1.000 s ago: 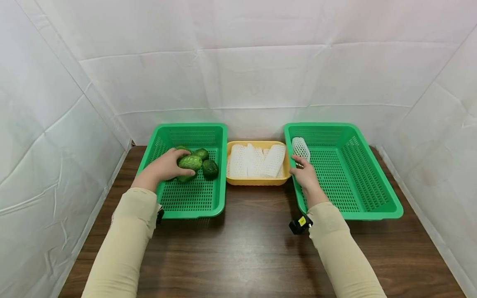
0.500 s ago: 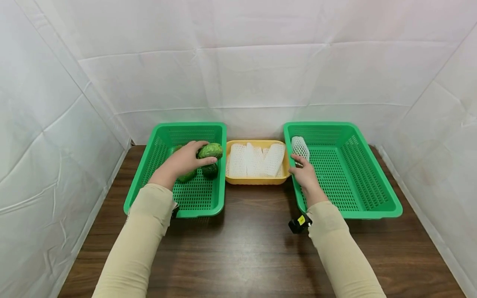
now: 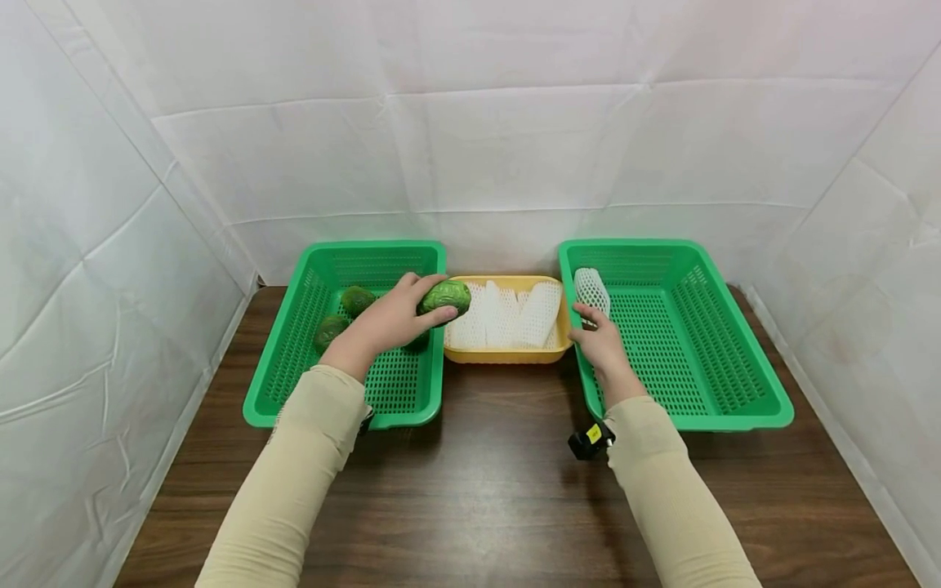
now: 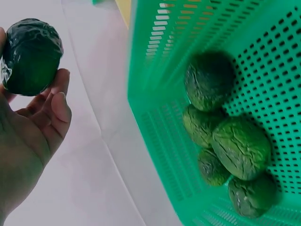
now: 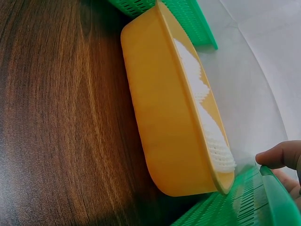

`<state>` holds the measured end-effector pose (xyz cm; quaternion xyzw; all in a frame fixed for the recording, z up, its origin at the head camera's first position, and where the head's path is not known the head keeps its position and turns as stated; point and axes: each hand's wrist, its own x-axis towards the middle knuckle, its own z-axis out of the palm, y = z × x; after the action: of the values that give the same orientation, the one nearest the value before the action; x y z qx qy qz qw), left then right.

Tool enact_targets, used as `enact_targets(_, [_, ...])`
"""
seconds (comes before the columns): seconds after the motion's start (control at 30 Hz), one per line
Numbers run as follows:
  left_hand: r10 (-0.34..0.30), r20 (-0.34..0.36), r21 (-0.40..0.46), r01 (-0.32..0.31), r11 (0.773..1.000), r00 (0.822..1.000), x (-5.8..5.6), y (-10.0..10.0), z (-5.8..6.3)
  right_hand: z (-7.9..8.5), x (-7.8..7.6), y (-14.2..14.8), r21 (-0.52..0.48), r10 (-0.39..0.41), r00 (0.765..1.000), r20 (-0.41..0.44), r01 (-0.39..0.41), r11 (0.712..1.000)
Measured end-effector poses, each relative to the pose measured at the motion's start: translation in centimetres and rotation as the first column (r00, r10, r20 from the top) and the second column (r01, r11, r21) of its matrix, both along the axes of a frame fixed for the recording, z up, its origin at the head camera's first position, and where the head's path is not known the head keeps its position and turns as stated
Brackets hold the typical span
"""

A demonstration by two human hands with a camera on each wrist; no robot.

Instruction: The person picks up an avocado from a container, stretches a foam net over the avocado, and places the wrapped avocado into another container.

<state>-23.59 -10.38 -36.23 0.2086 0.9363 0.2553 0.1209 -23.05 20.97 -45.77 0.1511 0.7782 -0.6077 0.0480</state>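
My left hand [image 3: 393,320] grips a shiny dark-green avocado [image 3: 446,299] between thumb and fingers, above the gap between the left green basket [image 3: 426,415] and the yellow tray [image 3: 507,357]. Several wrinkled avocados [image 4: 241,148] lie in that left basket in the left wrist view. My right hand [image 3: 604,349] pinches the near-left rim of the right green basket [image 3: 750,422], with the thumb [image 5: 277,154] on the rim in the right wrist view. Beside its fingertips, inside that basket, lies an avocado-sized white foam net [image 3: 592,291]; what it contains is unclear.
White foam net sleeves [image 3: 503,317] lie in the yellow tray between the two baskets. A dark wooden table [image 3: 470,474] carries everything. White cloth walls [image 3: 507,155] stand behind and on both sides.
My left hand has lifted the avocado out of the left basket and carried it right, to the yellow tray's left end. My right hand has stayed on the basket rim.
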Motion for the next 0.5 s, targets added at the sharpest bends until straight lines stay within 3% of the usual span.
enact_targets(0.5, [-0.134,-0.077,0.043,0.138,0.99,0.988,0.3,2.8,-0.5,0.1,0.1,0.0,0.023,0.011,1.0,-0.013,-0.01,1.0])
